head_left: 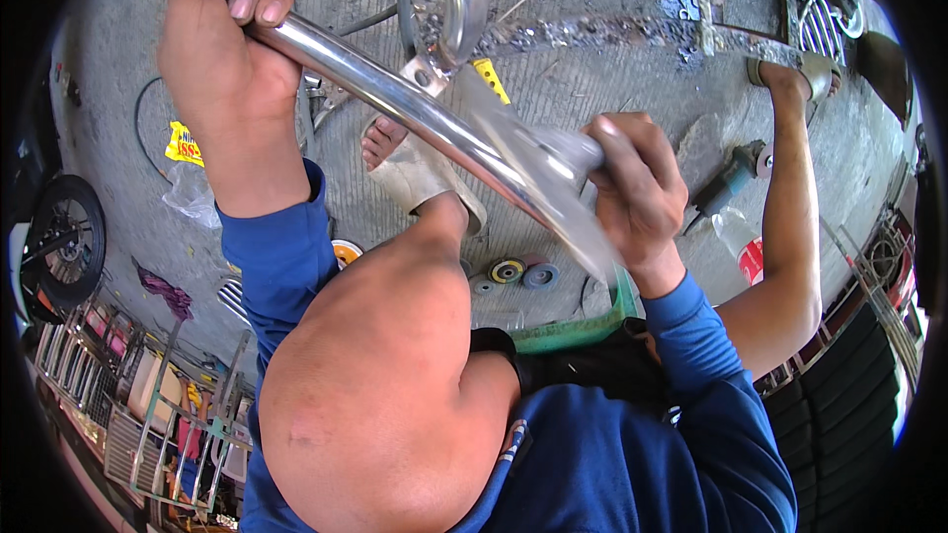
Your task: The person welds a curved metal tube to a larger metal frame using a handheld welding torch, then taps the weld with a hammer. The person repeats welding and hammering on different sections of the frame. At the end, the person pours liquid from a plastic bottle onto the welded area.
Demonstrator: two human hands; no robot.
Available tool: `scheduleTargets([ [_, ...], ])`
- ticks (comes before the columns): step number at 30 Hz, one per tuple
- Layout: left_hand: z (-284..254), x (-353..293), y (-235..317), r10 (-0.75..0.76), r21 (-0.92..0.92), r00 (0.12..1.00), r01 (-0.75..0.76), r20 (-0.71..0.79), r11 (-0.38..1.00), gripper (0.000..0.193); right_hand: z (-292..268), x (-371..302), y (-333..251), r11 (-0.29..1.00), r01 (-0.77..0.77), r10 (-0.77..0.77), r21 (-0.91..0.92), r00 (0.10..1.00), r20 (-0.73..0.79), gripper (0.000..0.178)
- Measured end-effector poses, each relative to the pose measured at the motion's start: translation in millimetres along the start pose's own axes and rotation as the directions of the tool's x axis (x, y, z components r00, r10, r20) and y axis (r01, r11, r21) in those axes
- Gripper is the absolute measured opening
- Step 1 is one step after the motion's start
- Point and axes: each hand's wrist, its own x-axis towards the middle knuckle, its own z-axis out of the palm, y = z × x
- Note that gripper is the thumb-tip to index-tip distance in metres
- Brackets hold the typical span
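The left hand (pixel 232 54) is wrapped around the upper-left end of the shiny pipe (pixel 395 114), seemingly to steady it. The pipe slants down above a sandal (pixel 420 176). By its lower end, a blurred grey piece (pixel 573 150) seems gripped in the curled right hand (pixel 640 192), perhaps for control. Right of the pipe, a grinder (pixel 723 183) lies on the floor (pixel 632 89), probably for easy reach.

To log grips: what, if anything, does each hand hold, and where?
Left hand grips the tube near its upper-left end; right hand holds a blurred grey thing, by which part cannot be told.
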Motion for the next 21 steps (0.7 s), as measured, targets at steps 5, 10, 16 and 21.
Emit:
scheduleTargets([
  [5,16.2,-7.6,-7.2,0.094,0.121,0.988,-0.079,-0.123,0.989,0.020,-14.3,-12.5,2.7,0.980,-0.137,0.162,-0.145,0.971,0.178,0.054],
  [10,17.6,-22.0,6.0,0.115,0.030,0.981,-0.112,-0.155,0.993,0.029,-41.5,-69.3,32.8,0.909,-0.374,0.378,-0.186,0.926,-0.013,0.042],
  [16,10.7,-30.1,2.1,0.151,-0.059,0.951,-0.173,-0.270,0.983,0.041,-36.2,-120.5,107.1,0.504,-0.403,0.552,-0.764,0.830,-0.074,0.033],
  [21,6.1,-23.2,-7.4,0.100,-0.132,0.964,-0.136,-0.246,0.982,0.053,36.3,-119.9,105.9,0.651,-0.660,0.740,-0.375,0.663,0.117,0.063],
])
